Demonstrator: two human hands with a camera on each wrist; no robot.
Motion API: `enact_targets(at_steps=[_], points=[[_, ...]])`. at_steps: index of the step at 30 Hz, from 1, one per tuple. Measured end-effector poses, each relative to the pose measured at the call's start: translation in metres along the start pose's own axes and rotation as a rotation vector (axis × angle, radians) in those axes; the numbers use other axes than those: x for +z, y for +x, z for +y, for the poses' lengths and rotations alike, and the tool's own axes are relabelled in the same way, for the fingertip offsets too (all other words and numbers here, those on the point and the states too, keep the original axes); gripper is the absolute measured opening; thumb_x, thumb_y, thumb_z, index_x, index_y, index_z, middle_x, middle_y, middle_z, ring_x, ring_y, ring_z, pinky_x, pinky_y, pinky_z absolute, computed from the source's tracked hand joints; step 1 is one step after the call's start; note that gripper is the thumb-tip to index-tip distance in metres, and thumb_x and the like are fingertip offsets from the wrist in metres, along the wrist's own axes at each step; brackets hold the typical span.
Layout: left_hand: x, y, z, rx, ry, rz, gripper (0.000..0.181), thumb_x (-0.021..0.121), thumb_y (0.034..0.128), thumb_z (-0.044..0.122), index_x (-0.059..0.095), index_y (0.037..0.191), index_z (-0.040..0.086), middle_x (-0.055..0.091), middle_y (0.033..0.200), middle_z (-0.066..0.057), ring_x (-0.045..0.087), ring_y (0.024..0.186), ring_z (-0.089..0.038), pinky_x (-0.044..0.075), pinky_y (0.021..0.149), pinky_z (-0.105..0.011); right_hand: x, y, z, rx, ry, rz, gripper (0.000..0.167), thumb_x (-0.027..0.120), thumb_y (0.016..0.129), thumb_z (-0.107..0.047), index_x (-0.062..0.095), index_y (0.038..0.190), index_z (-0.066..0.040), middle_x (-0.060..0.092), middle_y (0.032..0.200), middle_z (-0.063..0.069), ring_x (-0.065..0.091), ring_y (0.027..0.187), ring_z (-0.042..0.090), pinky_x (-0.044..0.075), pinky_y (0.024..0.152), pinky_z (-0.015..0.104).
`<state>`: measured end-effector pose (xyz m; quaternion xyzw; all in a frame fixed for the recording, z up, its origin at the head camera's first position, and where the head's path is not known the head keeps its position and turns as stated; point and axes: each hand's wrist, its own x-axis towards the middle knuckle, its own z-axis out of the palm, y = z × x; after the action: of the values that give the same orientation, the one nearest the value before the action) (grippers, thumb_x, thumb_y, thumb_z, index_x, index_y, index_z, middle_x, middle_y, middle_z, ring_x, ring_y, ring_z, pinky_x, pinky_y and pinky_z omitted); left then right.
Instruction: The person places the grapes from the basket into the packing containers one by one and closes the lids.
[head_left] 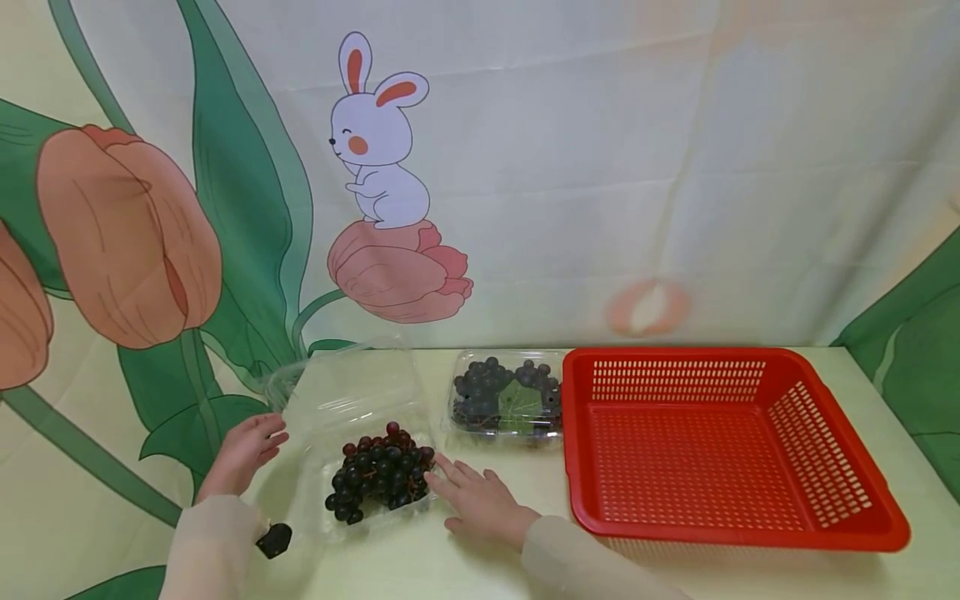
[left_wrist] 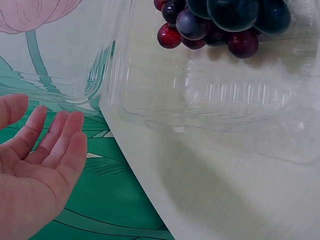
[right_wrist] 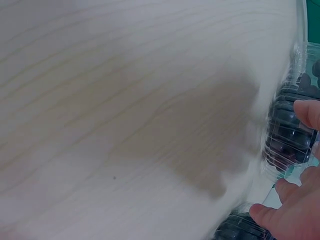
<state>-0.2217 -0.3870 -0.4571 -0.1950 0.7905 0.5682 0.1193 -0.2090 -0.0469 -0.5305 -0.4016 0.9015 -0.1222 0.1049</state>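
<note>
A bunch of dark grapes (head_left: 382, 471) lies in a clear plastic container (head_left: 390, 518) whose see-through lid (head_left: 367, 375) is folded back toward the wall. Left of this lid, my left hand (head_left: 243, 450) is raised with loosely bent fingers and an empty palm. In the left wrist view the left hand (left_wrist: 45, 160) appears below the lid (left_wrist: 65, 75), apart from the grapes (left_wrist: 232, 15). My right hand (head_left: 487, 500) spreads its fingers at the container's right side. Whether its fingertips touch the container cannot be told. The right wrist view catches the right hand (right_wrist: 295, 210) only partly.
A second clear container (head_left: 510, 429), closed, holds dark grapes with a green label and stands behind the right hand. The big red plastic basket (head_left: 738, 542) sits at the table's right. A curtain (head_left: 525, 167) printed with tulips and a rabbit hangs behind the pale table (head_left: 517, 462).
</note>
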Motion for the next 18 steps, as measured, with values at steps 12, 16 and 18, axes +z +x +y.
enact_targets(at_steps=[12,16,18], points=[[-0.004,-0.009,-0.011,-0.003,0.011,-0.042,0.066,0.028,0.0941,0.042,0.013,0.138,-0.005,0.017,0.142,-0.024,0.029,0.128,-0.034,0.022,0.106,-0.046,0.007,0.003,0.003,0.002,0.089,0.035,0.061,0.054,0.086,-0.032,0.027,0.140,-0.023,0.013,0.149,0.001,0.026,0.132,0.018,0.040,0.089,0.043],[-0.005,-0.010,-0.013,-0.006,0.029,-0.058,0.066,0.026,0.0940,0.044,0.013,0.138,-0.003,0.022,0.141,-0.025,0.048,0.113,-0.019,0.029,0.102,-0.043,0.011,0.004,0.004,0.008,0.171,0.049,0.057,0.053,0.087,-0.031,0.031,0.138,-0.021,0.014,0.149,0.003,0.027,0.132,0.018,0.044,0.083,0.037],[-0.005,-0.010,-0.013,-0.006,0.029,-0.067,0.067,0.025,0.0941,0.044,0.012,0.139,-0.003,0.023,0.140,-0.025,0.052,0.107,-0.012,0.034,0.100,-0.040,0.011,0.005,0.003,0.017,0.221,0.049,0.056,0.054,0.087,-0.030,0.032,0.137,-0.021,0.015,0.149,0.003,0.028,0.131,0.019,0.045,0.078,0.034]])
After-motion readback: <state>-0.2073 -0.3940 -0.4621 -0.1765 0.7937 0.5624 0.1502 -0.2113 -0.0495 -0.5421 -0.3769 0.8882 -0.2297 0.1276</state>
